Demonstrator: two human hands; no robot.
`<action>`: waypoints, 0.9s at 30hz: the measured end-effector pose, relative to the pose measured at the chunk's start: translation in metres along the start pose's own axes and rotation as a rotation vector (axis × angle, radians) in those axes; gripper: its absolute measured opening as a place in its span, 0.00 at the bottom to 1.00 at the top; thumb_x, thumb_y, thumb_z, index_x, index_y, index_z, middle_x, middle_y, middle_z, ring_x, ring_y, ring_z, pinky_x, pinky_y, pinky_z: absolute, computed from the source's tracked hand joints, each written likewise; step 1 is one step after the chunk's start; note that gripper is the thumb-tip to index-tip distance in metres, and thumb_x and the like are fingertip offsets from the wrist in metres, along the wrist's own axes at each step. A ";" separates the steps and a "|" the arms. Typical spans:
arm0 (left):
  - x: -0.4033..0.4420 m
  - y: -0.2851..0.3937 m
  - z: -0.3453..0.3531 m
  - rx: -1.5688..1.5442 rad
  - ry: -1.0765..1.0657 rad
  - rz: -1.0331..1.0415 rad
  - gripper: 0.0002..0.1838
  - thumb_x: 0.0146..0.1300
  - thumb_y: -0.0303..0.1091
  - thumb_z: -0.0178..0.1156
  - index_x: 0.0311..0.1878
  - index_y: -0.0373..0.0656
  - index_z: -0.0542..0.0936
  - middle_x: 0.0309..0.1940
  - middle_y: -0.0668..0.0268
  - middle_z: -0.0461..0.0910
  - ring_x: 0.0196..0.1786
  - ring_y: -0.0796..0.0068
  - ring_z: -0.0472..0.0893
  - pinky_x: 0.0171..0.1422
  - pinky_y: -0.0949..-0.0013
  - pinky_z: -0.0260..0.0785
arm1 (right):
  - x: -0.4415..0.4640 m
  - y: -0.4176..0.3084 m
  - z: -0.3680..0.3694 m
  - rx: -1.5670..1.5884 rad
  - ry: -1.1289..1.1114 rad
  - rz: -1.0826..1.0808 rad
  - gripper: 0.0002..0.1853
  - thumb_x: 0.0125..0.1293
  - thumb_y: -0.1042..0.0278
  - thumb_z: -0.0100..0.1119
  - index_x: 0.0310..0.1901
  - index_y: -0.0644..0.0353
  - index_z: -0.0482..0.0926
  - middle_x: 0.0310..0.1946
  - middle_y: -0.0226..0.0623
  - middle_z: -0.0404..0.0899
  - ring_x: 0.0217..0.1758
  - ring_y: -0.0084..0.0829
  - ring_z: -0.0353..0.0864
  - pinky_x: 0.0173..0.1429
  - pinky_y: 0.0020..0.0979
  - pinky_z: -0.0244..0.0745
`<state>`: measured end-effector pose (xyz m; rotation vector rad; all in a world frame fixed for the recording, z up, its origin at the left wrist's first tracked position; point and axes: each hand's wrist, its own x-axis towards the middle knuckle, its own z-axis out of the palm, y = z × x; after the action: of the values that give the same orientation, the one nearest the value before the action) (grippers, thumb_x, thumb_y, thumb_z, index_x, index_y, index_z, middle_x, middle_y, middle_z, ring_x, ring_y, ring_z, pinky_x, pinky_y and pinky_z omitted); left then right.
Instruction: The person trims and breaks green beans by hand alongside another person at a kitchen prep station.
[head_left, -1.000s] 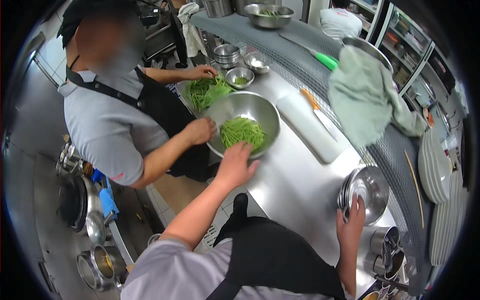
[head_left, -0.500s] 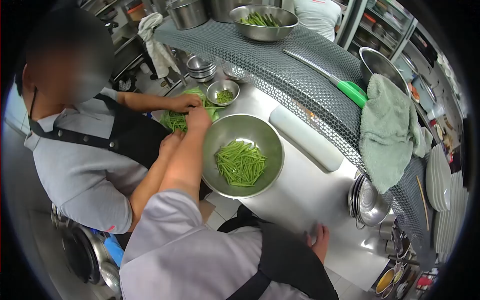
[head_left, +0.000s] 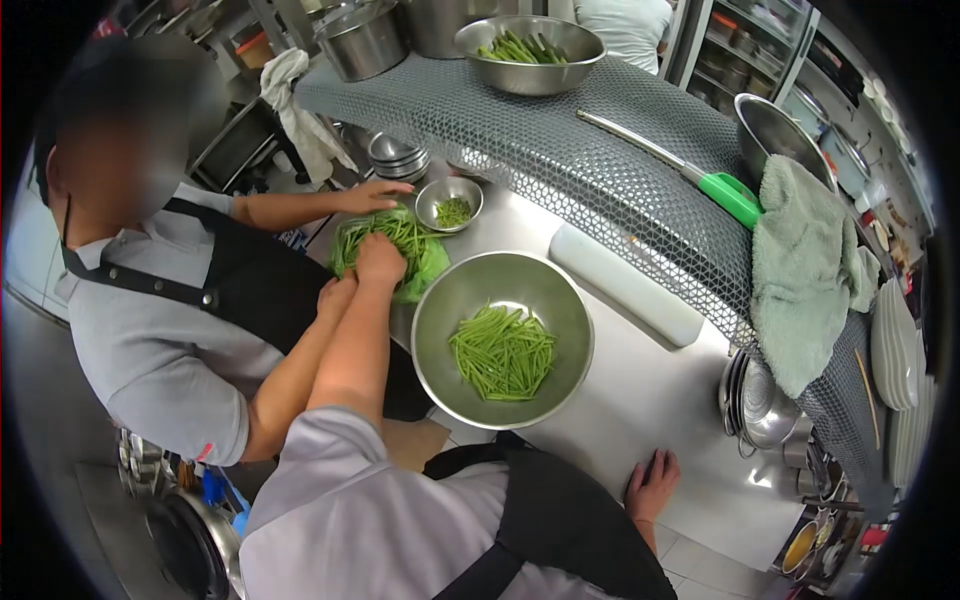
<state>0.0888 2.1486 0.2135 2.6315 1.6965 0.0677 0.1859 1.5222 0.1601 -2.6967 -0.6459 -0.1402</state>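
My left hand [head_left: 381, 262] reaches down into a plastic bag of thin green beans [head_left: 392, 232], its fingers curled into the beans and partly hidden. My right hand [head_left: 652, 487] lies on the steel table [head_left: 640, 420] near its front edge, fingers stretched out, holding nothing. Between my hands is a big steel bowl [head_left: 432, 360] with a heap of cut green beans [head_left: 503, 352] in it. A small steel bowl [head_left: 474, 189] behind the bag contains short green pieces. At the bag, a co-worker's one hand [head_left: 372, 197] is spread above it and the other [head_left: 337, 297] is at its near side.
A co-worker [head_left: 150, 330] in a black apron stands close on the left. A white block [head_left: 625, 285] lies behind the big bowl. The raised shelf carries another bowl of green stalks [head_left: 530, 75], a green-handled tool [head_left: 730, 198] and a towel [head_left: 805, 275]. Nested strainers [head_left: 765, 400] sit at right.
My left hand has lowered into the beans. The co-worker's far hand has opened and lifted off them. My right hand shows more fully on the table. The view has shifted slightly.
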 end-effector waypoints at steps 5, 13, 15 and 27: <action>0.056 -0.018 0.012 -0.091 -0.375 0.007 0.59 0.44 0.58 0.71 0.74 0.40 0.51 0.71 0.49 0.58 0.73 0.54 0.59 0.76 0.59 0.54 | -0.003 0.009 0.008 -0.008 0.051 0.031 0.25 0.58 0.62 0.61 0.57 0.60 0.73 0.60 0.50 0.67 0.63 0.56 0.64 0.67 0.51 0.61; 0.049 0.000 0.006 0.151 -0.514 -0.057 0.63 0.41 0.59 0.72 0.75 0.46 0.47 0.74 0.45 0.49 0.73 0.49 0.60 0.73 0.55 0.59 | -0.001 0.001 -0.002 -0.029 0.069 0.025 0.25 0.55 0.61 0.62 0.55 0.59 0.75 0.58 0.48 0.68 0.60 0.57 0.66 0.65 0.53 0.62; 0.045 0.002 -0.013 0.135 -0.515 -0.059 0.63 0.41 0.59 0.72 0.75 0.46 0.47 0.73 0.45 0.50 0.72 0.48 0.60 0.72 0.55 0.59 | -0.002 0.003 0.001 -0.024 0.116 -0.004 0.24 0.54 0.61 0.63 0.54 0.58 0.76 0.57 0.47 0.69 0.59 0.57 0.67 0.65 0.53 0.62; 0.049 0.003 -0.012 -0.025 -0.456 -0.206 0.65 0.46 0.52 0.73 0.77 0.53 0.36 0.75 0.50 0.44 0.72 0.47 0.60 0.72 0.55 0.60 | 0.000 -0.001 -0.016 -0.086 0.121 -0.037 0.24 0.54 0.59 0.65 0.52 0.57 0.78 0.54 0.44 0.71 0.57 0.51 0.70 0.64 0.47 0.66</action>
<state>0.1109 2.1921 0.2276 2.2072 1.7599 -0.4698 0.1855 1.5174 0.1759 -2.7331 -0.6672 -0.3453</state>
